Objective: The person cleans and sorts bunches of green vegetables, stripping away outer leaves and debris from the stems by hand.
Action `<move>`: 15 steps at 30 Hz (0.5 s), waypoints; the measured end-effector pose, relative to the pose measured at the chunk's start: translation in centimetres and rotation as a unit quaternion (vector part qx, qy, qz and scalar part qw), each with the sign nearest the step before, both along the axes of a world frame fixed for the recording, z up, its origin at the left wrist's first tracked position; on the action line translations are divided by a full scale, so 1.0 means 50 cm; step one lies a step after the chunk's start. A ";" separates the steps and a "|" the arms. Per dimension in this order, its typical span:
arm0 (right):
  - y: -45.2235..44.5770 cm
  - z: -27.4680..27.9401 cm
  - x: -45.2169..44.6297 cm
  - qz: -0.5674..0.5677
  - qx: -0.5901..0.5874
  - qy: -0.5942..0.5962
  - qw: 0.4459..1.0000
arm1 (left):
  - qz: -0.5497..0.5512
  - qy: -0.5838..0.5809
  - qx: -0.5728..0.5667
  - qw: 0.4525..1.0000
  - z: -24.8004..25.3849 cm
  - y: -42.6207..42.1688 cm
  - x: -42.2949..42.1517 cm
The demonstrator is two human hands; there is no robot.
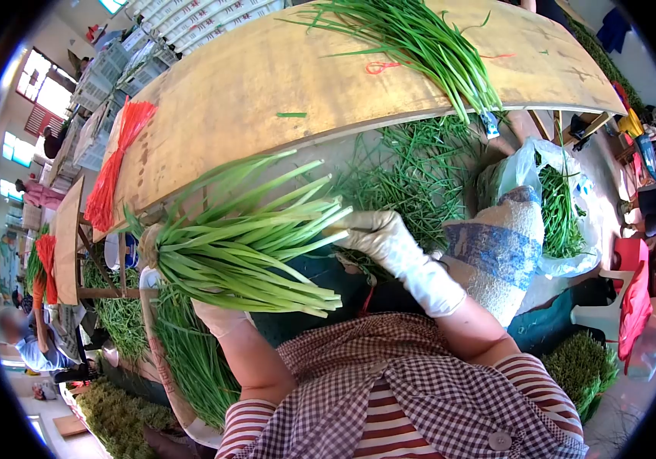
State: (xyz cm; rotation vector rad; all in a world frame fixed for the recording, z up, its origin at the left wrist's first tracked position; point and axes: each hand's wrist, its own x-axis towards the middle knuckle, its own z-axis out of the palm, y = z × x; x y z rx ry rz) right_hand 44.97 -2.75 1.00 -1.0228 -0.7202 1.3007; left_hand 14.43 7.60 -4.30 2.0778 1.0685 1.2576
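A thick bunch of garlic chives lies across my left hand, whose gloved fingers wrap round its far left end. The leaves hide most of that hand. The pale ends of the stalks fan out to the right. My right hand, in a white glove, has its fingers bent and pressed together at the stalk ends of the upper part of the bunch. Another bunch of garlic chives rests on the wooden table, close to a red tie.
Red plastic strips hang over the table's left edge. Loose trimmings cover the floor beyond my right hand. More chives fill a basket at my left. A plastic bag of greens stands right. A co-worker sits far left.
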 end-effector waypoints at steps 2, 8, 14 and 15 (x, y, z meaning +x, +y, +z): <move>0.002 0.017 -0.021 -0.003 -0.030 -0.003 1.000 | -0.182 -0.417 -0.239 0.858 0.029 -0.014 0.030; -0.002 -0.009 -0.042 -0.041 0.056 -0.080 0.994 | 0.065 0.015 0.047 0.997 0.056 -0.018 0.046; 0.002 -0.046 -0.006 -0.100 0.101 -0.155 0.977 | 0.207 0.304 0.220 0.903 0.052 -0.001 0.035; 0.005 -0.045 0.016 -0.112 0.096 -0.176 0.973 | 0.224 0.346 0.235 0.880 0.055 -0.001 0.034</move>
